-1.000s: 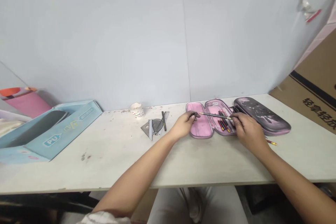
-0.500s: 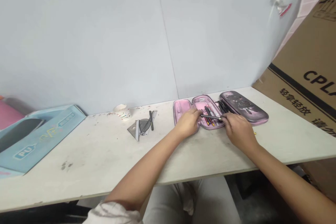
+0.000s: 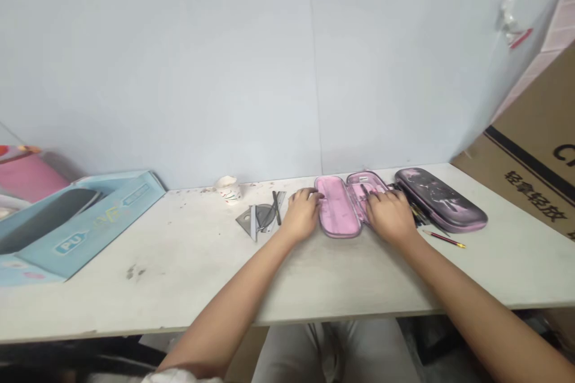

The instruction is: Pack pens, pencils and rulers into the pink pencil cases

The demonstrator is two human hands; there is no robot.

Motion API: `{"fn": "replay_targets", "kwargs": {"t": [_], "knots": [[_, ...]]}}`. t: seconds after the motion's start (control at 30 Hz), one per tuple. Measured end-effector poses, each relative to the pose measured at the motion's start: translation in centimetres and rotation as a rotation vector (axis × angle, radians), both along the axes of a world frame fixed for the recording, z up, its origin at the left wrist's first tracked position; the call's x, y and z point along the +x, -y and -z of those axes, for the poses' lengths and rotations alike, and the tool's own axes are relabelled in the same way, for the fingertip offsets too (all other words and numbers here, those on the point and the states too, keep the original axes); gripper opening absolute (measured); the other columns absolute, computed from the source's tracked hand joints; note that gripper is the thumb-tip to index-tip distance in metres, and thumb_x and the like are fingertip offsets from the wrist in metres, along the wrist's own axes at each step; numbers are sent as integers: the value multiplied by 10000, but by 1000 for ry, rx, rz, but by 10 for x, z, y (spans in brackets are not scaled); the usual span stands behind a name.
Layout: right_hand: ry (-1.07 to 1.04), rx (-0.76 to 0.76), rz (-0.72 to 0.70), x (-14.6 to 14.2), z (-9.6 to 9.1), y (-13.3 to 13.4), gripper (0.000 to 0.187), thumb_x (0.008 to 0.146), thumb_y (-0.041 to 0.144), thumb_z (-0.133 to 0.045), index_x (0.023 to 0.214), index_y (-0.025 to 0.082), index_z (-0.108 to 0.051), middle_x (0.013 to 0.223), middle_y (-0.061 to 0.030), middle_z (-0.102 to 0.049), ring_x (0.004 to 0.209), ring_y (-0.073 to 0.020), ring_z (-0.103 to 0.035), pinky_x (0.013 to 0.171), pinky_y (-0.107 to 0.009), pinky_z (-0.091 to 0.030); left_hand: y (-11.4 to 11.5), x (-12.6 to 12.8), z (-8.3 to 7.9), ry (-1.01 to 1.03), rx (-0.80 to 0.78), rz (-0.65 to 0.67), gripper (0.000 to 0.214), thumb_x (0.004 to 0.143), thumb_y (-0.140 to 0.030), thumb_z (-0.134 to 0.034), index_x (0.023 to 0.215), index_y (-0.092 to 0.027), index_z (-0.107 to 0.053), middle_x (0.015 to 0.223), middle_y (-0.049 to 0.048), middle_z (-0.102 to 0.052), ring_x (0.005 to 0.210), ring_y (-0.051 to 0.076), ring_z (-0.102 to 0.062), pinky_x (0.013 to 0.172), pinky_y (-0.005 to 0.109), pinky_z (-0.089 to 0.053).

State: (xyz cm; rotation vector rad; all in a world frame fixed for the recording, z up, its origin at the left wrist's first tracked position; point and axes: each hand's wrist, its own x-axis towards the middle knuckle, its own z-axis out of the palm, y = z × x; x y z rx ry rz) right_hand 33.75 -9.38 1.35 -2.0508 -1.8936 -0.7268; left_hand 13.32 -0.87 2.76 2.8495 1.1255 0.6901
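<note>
a pale panelled wall (image 3: 179, 60) rises behind the white surface (image 3: 148, 293); a cardboard carton (image 3: 534, 114) stands right, before pink tiles (image 3: 559, 36).

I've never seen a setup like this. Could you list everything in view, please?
zip pencil case: one, pink inside, lying open on the table
case cover: one, dark purple-pink patterned, right of the pink sections
pens: several, dark, bunched beside the cover
loose pencil: one, red with gold end, on the table right of the case
set square: one, translucent grey, left of the case
paper cup: one, white with coloured marks, against the wall
blue box: one, pale blue, left end of the table
pink object: one, pink, behind the blue box
cardboard carton: one, brown, right of the table
table: one, off-white, scuffed
left hand: one, at the case's left edge
right hand: one, resting on the case's middle section
</note>
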Motion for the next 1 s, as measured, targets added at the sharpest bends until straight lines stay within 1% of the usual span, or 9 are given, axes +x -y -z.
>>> {"fn": "replay_targets", "kwargs": {"t": [0.13,0.27,0.37,0.43,0.53,0.67,0.77,0.87,1.0], "knots": [[-45,-95,-124,-47,-9,-21,299,870,224,-353,873,130,-637,900,-133,-645,917,-250,-536,826,-379,-277,-14,-50,11,-16,-51,-174,313,859,-226,-379,1138,-178,-513,1215,116,-480,1159,253,-396,956,447,-316],[-104,-196,-226,-103,-11,-49,340,886,268,-318,924,136,-629,956,-128,-620,956,-244,-508,815,-364,-301,-24,-88,20,-83,-89,-290,336,860,-232,-361,1166,-181,-490,1215,110,-478,1147,248,-398,952,421,-320],[-154,-260,-281,-144,-5,-69,353,883,302,-320,943,145,-631,986,-121,-605,986,-246,-489,814,-356,-323,-29,-109,24,-116,-113,-314,340,862,-238,-343,1164,-191,-492,1193,104,-495,1128,248,-413,926,405,-343],[-190,-294,-287,-166,1,-81,358,869,337,-349,956,139,-633,1005,-128,-597,1003,-256,-476,813,-356,-339,-31,-119,27,-138,-130,-304,343,863,-234,-332,1161,-196,-497,1181,105,-504,1106,252,-428,904,409,-357],[-213,-331,-263,-187,10,-92,395,837,374,-394,978,90,-631,1014,-162,-587,1009,-276,-463,807,-362,-359,-30,-127,31,-157,-127,-283,342,859,-231,-337,1158,-200,-501,1178,107,-509,1083,254,-441,892,415,-361],[-234,-320,-235,-190,13,-96,384,831,323,-393,964,54,-631,1001,-175,-581,997,-272,-457,815,-355,-363,-28,-126,33,-95,-100,-228,318,870,-251,-338,1115,-195,-533,1167,94,-522,1091,241,-439,935,409,-336],[-258,-225,-211,-178,7,-90,365,846,294,-365,954,62,-626,976,-157,-582,975,-258,-458,826,-346,-357,-27,-113,28,-15,-122,-170,314,867,-221,-331,1105,-185,-533,1142,85,-542,1089,219,-450,949,384,-338],[-249,-102,-183,-156,0,-78,338,852,286,-362,906,77,-623,934,-144,-581,940,-249,-462,830,-343,-350,-25,-87,18,60,-159,-112,317,866,-201,-317,1113,-155,-510,1118,93,-561,1067,206,-473,937,360,-361],[-211,50,-102,-111,-3,-56,299,844,285,-386,853,89,-611,869,-133,-571,893,-246,-465,808,-346,-352,-17,-36,9,97,-162,-5,311,862,-210,-325,1106,-136,-502,1110,100,-571,1063,208,-485,935,353,-369]]}}
